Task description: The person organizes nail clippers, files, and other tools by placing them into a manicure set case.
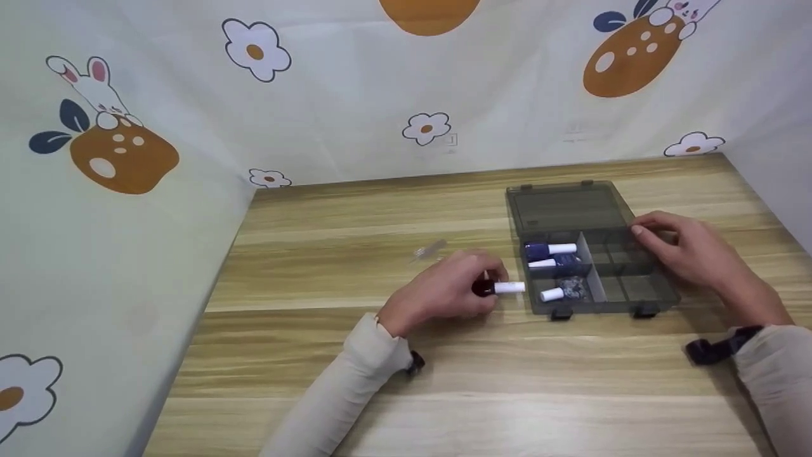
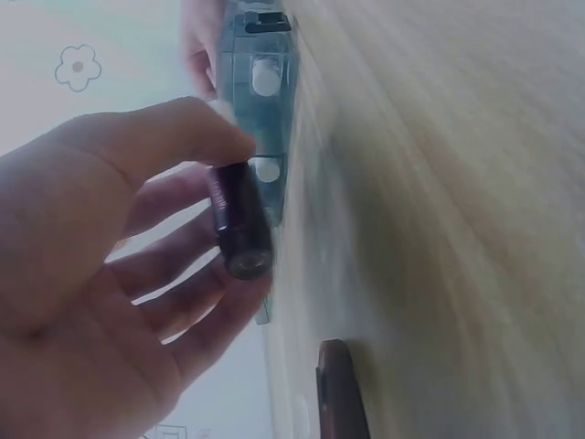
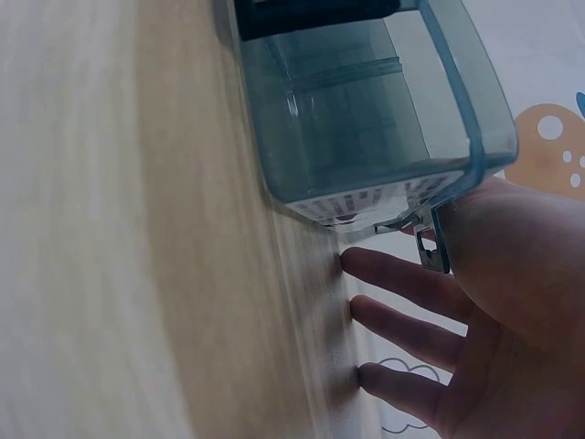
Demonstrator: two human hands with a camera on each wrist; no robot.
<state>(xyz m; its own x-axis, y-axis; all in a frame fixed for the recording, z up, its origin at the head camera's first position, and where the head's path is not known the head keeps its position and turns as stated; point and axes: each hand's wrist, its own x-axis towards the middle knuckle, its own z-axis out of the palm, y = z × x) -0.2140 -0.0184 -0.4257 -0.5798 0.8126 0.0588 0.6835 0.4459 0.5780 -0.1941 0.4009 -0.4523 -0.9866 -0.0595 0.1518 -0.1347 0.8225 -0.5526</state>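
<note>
Wood-grain tabletop (image 1: pixel 539 406): softly lit, with pale glare in front of the divided plastic box (image 1: pixel 599 309); grain blurred in both wrist views.
Printed backdrop (image 1: pixel 355 108): bright behind the box, washed nearly white in the left wrist view.
Left hand (image 1: pixel 444 285): faint shadow beneath, left of the box.
Right sleeve (image 1: pixel 774 368): darker shadow alongside, front-right of the box.

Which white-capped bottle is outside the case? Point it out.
The dark red bottle in the left hand; the other three bottles lie inside the open case.
</note>
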